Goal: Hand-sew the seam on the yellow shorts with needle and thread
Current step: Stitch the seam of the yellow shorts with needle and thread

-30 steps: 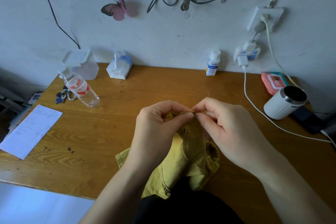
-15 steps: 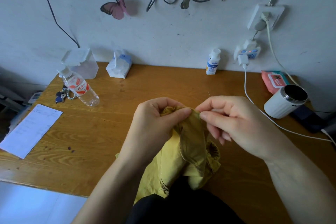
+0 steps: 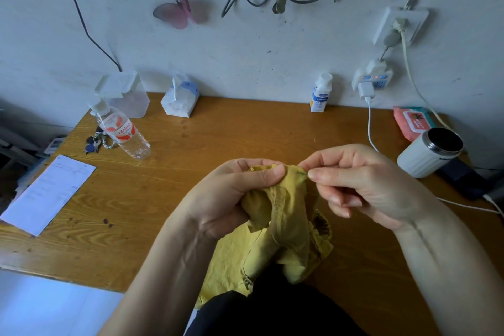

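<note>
The yellow shorts (image 3: 283,243) hang bunched over the near edge of the wooden table (image 3: 218,139) and down toward my lap. My left hand (image 3: 231,199) grips a raised fold of the fabric between thumb and fingers. Just right of it, my right hand (image 3: 362,183) pinches a thin needle (image 3: 303,173) at the top of that fold, thumb and forefinger pressed together. A short green thread shows at the pinch. Most of the needle is hidden by my fingertips.
A water bottle (image 3: 122,131), keys (image 3: 94,142) and a paper sheet (image 3: 46,194) lie at the left. A tissue pack (image 3: 180,99), clear box (image 3: 125,95) and small white bottle (image 3: 321,93) line the wall. A white mug (image 3: 428,153), wipes (image 3: 411,123) and charging cable (image 3: 369,128) sit right.
My right hand has drawn a little to the right, away from my left thumb, still pinching at the fold. The left hand keeps its grip on the fabric.
</note>
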### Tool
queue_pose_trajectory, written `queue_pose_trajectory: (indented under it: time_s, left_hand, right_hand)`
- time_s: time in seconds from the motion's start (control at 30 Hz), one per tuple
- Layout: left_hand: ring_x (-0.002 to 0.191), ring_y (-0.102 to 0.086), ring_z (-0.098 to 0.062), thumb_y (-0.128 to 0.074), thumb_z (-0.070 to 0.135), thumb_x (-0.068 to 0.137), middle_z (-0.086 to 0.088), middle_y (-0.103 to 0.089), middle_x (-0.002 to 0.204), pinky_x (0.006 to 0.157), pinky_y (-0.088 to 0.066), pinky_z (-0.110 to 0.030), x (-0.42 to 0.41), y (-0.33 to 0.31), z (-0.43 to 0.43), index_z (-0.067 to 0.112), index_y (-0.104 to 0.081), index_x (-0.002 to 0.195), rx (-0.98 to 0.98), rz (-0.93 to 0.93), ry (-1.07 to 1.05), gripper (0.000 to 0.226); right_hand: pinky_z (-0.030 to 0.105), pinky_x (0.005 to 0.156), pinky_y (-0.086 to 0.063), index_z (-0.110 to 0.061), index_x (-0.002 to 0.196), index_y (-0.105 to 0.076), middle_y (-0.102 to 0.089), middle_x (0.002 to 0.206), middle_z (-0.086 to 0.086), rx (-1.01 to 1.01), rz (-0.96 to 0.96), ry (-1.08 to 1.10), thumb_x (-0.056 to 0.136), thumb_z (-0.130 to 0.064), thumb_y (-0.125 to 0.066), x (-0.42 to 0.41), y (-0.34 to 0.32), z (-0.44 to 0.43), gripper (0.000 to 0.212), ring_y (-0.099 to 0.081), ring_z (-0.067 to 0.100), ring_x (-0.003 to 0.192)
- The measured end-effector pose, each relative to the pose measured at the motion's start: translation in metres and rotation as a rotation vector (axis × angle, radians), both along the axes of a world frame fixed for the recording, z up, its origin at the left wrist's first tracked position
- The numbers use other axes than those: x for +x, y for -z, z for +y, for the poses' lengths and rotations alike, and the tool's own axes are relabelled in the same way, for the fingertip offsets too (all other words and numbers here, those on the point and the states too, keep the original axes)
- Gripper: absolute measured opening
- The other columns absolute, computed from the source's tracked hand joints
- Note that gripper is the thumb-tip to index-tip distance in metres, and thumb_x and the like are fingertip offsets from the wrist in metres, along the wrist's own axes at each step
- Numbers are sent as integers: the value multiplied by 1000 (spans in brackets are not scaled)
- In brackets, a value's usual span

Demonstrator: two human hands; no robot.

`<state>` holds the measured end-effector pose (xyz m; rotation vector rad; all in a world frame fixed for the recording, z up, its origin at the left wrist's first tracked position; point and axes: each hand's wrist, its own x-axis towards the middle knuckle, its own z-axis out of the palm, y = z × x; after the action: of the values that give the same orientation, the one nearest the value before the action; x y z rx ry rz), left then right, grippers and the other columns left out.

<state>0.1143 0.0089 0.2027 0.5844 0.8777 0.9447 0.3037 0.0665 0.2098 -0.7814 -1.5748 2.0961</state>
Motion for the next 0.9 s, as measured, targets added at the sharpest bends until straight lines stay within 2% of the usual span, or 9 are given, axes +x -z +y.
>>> queue_pose_trajectory:
  time_s: [0.17,0.37,0.5,0.6,0.7,0.83,0.9]
  left_hand:
    - [63,-67,-16,-63,11,76,-8,-69,70,60,-55,-25,-2,3,0,5,-72,78,13,-26,29,10]
    - [59,-66,-16,-59,8,76,-9,-68,66,57,-54,-24,3,3,0,6,-72,72,31,10,-28,14]
    - [56,-65,-16,-64,9,71,-10,-67,64,52,-53,-23,8,4,-1,5,-72,70,44,62,-103,8]
    - [52,-62,-15,-67,12,68,-9,-66,62,48,-50,-21,12,6,-3,6,-71,70,69,149,-154,7]
    - [57,-63,-18,-68,13,67,-11,-66,66,51,-52,-24,12,11,-2,5,-70,73,69,182,-204,10]
    - [63,-66,-22,-62,9,75,-17,-67,73,58,-55,-28,10,11,-4,-3,-68,82,55,62,-181,14]
    - [66,-66,-23,-62,9,76,-19,-66,77,61,-56,-28,8,10,-5,-6,-67,88,44,31,-171,20]
  right_hand:
    - [16,35,-37,-10,84,-74,-50,45,-1,-39,27,-29,81,-10,-56,1,1,2,18,-33,1,33]
    - [16,36,-35,-16,77,-72,-48,44,1,4,21,33,81,-12,-54,-4,6,-1,19,-32,3,33]
    - [14,38,-34,-16,75,-64,-52,47,0,175,-65,90,86,-16,-52,-8,8,-5,16,-38,8,37]
    - [16,41,-38,-15,77,-62,-55,49,-1,372,-136,148,94,-11,-52,-11,11,-10,20,-42,6,39]
    - [16,43,-40,-15,77,-62,-58,52,-1,556,-179,217,92,-16,-55,-16,14,-15,16,-46,4,40]
    - [20,46,-44,-16,82,-58,-61,55,0,526,-173,298,82,-35,-58,-19,16,-13,19,-52,12,42]
    - [22,51,-47,-15,85,-57,-63,59,1,496,-159,312,78,-38,-59,-17,18,-10,23,-56,16,46]
